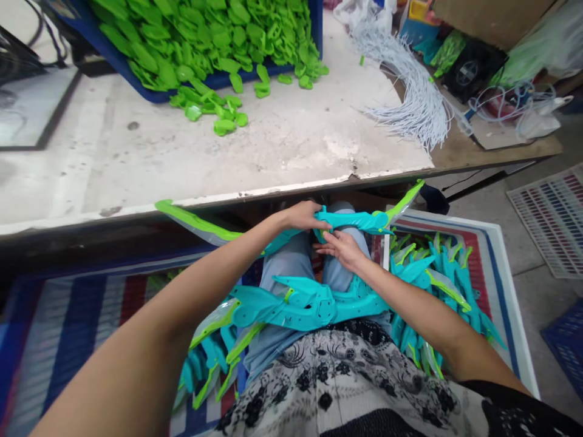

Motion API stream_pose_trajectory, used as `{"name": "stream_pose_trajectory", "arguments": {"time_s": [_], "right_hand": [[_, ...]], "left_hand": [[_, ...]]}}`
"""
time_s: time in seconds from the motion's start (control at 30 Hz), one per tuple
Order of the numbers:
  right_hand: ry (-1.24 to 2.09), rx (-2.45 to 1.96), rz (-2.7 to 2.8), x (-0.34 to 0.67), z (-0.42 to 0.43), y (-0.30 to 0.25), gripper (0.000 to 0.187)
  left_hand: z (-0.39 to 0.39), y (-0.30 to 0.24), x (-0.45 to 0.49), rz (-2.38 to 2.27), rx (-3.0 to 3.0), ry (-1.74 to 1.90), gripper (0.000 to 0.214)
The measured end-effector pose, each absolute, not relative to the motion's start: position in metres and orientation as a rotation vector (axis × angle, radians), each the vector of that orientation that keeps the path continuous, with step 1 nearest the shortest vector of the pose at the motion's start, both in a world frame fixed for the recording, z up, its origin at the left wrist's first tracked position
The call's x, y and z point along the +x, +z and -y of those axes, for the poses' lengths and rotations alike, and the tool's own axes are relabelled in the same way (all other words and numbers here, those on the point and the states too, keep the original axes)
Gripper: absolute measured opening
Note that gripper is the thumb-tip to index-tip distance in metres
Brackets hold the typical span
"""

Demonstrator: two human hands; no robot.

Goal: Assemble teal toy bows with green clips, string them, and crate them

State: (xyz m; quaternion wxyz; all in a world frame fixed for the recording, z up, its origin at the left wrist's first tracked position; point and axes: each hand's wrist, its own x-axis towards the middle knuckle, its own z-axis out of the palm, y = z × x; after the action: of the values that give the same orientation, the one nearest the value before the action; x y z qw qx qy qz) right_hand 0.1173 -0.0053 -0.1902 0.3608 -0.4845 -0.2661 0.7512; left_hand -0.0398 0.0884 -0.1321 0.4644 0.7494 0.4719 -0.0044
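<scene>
A turquoise toy bow (357, 220) with green-edged tips lies across my knees, just below the table edge. My left hand (304, 215) is wrapped round its middle from the left. Against the underside of that middle part is my right hand (344, 249), with thumb and forefinger pinched together beside a bit of green. Whatever sits between those fingertips is too small to make out. Nearer my body, a second turquoise toy bow (314, 306) rests across my lap, with neither hand on it.
A blue bin (150, 91) heaped with green plastic pieces (214, 36) stands on the white table (255, 158), some pieces spilled in front. White cords (410, 91) lie at the back right. More turquoise bows (455, 267) fill a crate (505, 285) on my right; others lie on my left.
</scene>
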Motion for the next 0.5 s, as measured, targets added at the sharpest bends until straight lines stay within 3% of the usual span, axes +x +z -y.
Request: {"name": "stream_pose_trajectory", "arguments": {"time_s": [0.33,0.5], "right_hand": [[1.789,-1.483,0.881,0.106,-0.001,-0.197,0.025],[1.588,-1.469,1.713,0.124,0.009,-0.169,0.012]], "left_hand": [[-0.081,-0.134,-0.044,-1.201,2.061,0.02,0.034],[-0.041,-0.125,-0.052,-1.344,2.448,0.106,0.041]]}}
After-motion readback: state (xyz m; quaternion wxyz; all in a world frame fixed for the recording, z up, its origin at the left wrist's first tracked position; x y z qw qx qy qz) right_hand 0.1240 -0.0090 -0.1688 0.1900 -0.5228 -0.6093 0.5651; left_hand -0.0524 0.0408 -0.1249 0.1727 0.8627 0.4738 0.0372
